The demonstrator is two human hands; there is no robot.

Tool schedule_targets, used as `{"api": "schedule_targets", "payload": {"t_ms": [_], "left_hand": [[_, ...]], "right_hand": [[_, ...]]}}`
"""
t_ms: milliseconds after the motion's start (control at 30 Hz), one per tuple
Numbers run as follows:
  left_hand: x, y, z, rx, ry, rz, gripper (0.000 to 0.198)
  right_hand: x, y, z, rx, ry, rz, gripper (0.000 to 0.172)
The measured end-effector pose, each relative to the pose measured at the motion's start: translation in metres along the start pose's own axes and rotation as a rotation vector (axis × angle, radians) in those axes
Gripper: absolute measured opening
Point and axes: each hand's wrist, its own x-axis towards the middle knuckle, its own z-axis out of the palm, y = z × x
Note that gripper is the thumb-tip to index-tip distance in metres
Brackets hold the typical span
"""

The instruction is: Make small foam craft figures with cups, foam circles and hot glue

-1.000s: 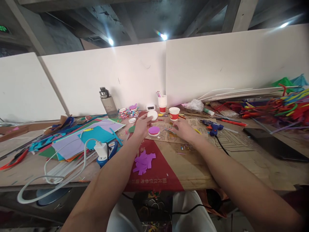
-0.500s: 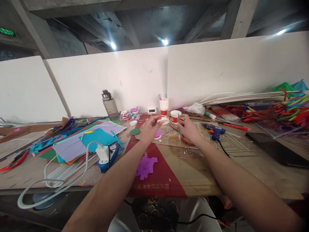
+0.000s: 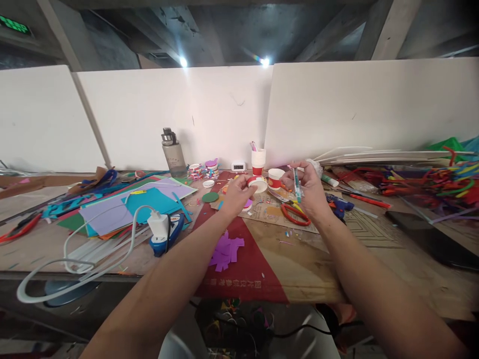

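My left hand [image 3: 236, 195] is raised above the table and closed on a short red and white paper cup piece [image 3: 257, 183], its white round face turned toward me. My right hand [image 3: 309, 188] is lifted beside it and pinches a thin green pen-like tool [image 3: 297, 182] held upright. Under the hands lie red-handled scissors [image 3: 296, 214] and a purple-topped disc [image 3: 247, 204], mostly hidden by my left hand. A whole red and white paper cup [image 3: 276, 178] stands just behind.
Coloured paper sheets [image 3: 130, 208] and a white charger with cable [image 3: 158, 226] lie at left. A water bottle [image 3: 171, 152], stacked cups [image 3: 258, 161] and a small clock [image 3: 238, 166] stand at the back. A blue glue gun [image 3: 340, 205], pipe cleaners [image 3: 430, 180] and a dark tablet [image 3: 430, 234] lie at right. Purple scraps [image 3: 225, 248] lie near me.
My left hand lifted the cup piece off the table and turned it up. My right hand picked up the green tool from the table and raised it upright.
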Motion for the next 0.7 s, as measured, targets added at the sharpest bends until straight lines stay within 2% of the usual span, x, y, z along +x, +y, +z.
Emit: {"api": "schedule_targets", "payload": {"t_ms": [100, 233, 400, 567, 700], "left_hand": [[0.000, 0.000, 0.001, -0.001, -0.013, -0.045, 0.020], [0.000, -0.003, 0.000, -0.013, -0.059, -0.081, 0.019], [0.001, -0.006, 0.002, -0.117, -0.161, -0.108, 0.023], [0.002, -0.007, 0.004, -0.171, -0.253, -0.124, 0.036], [0.002, -0.005, 0.004, -0.154, -0.245, -0.099, 0.043]], "right_hand": [[-0.003, 0.002, 0.002, -0.060, 0.039, -0.022, 0.028], [-0.004, 0.006, 0.003, -0.111, 0.018, 0.015, 0.045], [-0.007, 0.004, 0.010, -0.075, -0.065, 0.033, 0.049], [-0.010, -0.006, 0.015, -0.067, -0.081, 0.019, 0.035], [-0.011, -0.009, 0.015, -0.121, -0.104, -0.005, 0.028]]}}
